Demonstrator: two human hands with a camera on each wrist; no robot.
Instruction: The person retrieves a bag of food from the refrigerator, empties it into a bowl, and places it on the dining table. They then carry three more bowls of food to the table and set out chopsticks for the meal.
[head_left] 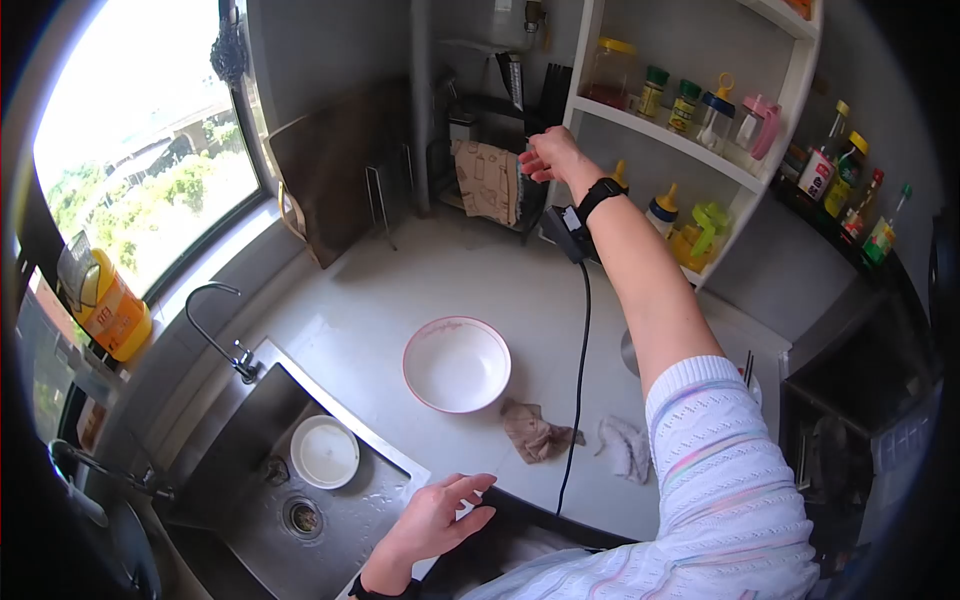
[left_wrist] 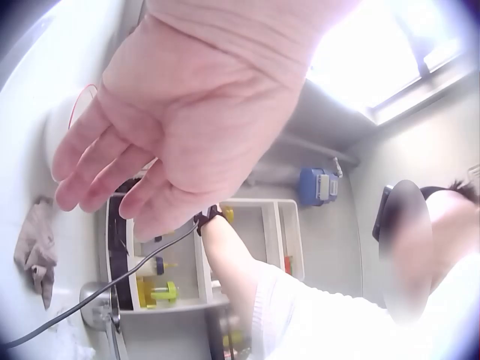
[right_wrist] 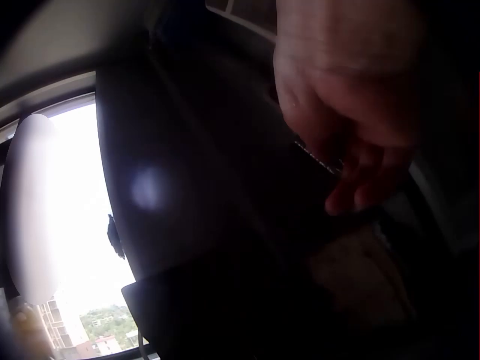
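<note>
My right hand [head_left: 545,155] is stretched out to the back of the counter, at the top of a black rack [head_left: 500,110] where a patterned beige towel [head_left: 487,180] hangs. In the right wrist view its fingers [right_wrist: 352,187] curl downward against dark shapes; whether they hold anything is not visible. A black watch sits on that wrist, with a black cable [head_left: 580,380] running down from it. My left hand [head_left: 440,515] hovers over the counter's front edge beside the sink [head_left: 250,480], fingers [left_wrist: 97,172] spread and relaxed, holding nothing.
A pink-rimmed white bowl [head_left: 456,363] stands mid-counter, with a brown rag [head_left: 535,430] and a white rag [head_left: 625,445] in front of it. A white dish [head_left: 324,451] lies in the sink below the faucet [head_left: 215,335]. A white shelf [head_left: 690,145] holds several bottles. A cutting board [head_left: 335,180] leans at the back.
</note>
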